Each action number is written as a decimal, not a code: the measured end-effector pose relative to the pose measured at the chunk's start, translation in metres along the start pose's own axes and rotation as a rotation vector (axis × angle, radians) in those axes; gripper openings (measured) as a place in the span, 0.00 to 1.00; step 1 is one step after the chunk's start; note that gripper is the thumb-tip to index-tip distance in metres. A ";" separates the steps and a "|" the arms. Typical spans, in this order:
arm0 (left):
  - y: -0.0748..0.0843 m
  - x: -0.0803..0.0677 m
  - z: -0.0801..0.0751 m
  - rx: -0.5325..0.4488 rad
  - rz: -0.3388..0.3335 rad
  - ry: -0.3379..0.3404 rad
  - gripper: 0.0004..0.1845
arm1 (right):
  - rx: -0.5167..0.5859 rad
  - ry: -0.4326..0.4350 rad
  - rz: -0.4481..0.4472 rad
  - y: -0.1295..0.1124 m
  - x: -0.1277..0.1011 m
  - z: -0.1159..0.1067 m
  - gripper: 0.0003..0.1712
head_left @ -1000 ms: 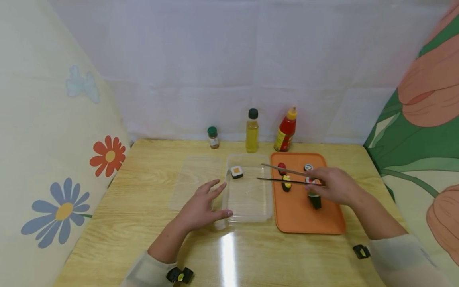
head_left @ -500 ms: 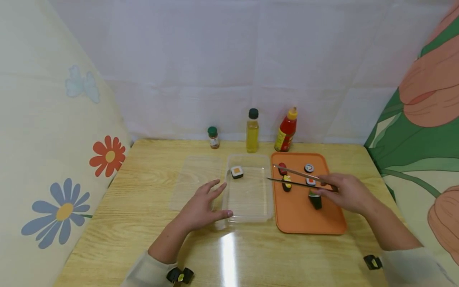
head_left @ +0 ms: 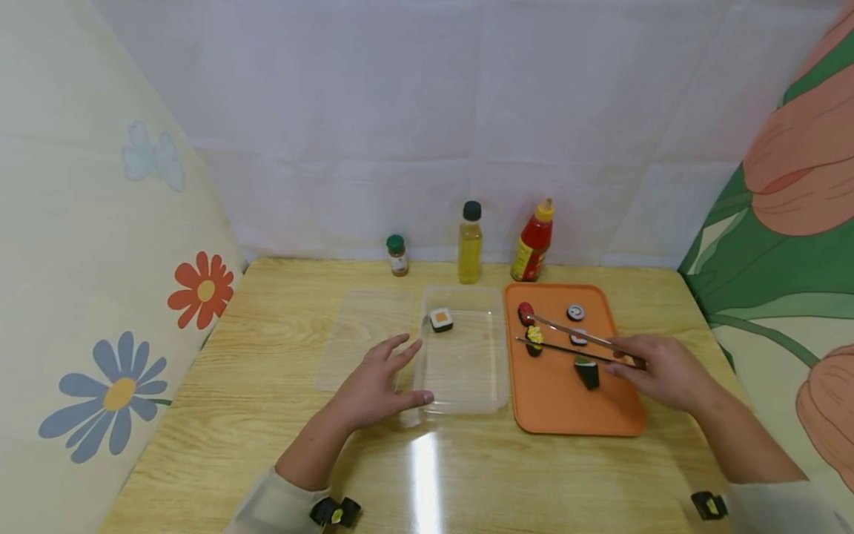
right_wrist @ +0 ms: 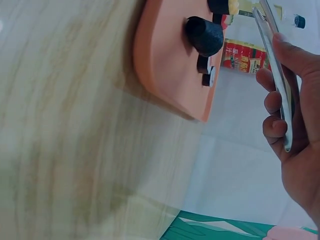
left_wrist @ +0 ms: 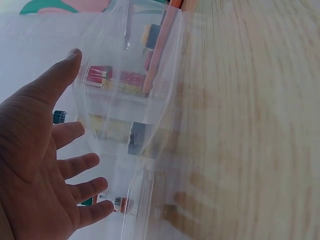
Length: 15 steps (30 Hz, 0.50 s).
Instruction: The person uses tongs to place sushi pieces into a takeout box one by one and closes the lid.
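Over the orange tray (head_left: 554, 408), we see the right hand (head_left: 657, 368) holding tongs (right_wrist: 275, 62) far back, likely for reach, tips parted near the yellow-topped sushi (head_left: 535, 334); the left hand (head_left: 380, 389), spread beside the clear container (head_left: 460, 407), perhaps steadies it.

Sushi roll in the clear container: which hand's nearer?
Left. The left hand is at the container's left side, nearer the camera than the roll; the right hand, holding tongs, is farther right, by the orange tray.
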State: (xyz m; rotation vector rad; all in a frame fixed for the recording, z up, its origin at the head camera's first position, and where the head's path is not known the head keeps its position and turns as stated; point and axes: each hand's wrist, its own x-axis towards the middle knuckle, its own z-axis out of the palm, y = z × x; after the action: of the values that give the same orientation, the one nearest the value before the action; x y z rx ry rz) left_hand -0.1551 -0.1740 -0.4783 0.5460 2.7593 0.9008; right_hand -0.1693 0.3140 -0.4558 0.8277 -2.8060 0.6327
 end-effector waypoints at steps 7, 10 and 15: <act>0.000 0.000 0.000 -0.003 0.005 0.002 0.53 | -0.002 -0.037 0.051 0.004 -0.009 0.001 0.23; 0.000 0.000 0.000 0.001 0.005 -0.001 0.53 | -0.016 -0.051 0.080 0.004 -0.013 0.002 0.25; 0.000 0.000 0.001 0.007 -0.003 -0.006 0.54 | -0.016 -0.077 0.110 0.005 -0.016 0.003 0.29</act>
State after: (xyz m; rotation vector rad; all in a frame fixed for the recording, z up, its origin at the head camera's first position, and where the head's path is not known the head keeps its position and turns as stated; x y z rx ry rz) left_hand -0.1553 -0.1737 -0.4788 0.5453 2.7580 0.8884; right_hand -0.1591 0.3243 -0.4643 0.7134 -2.9391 0.6056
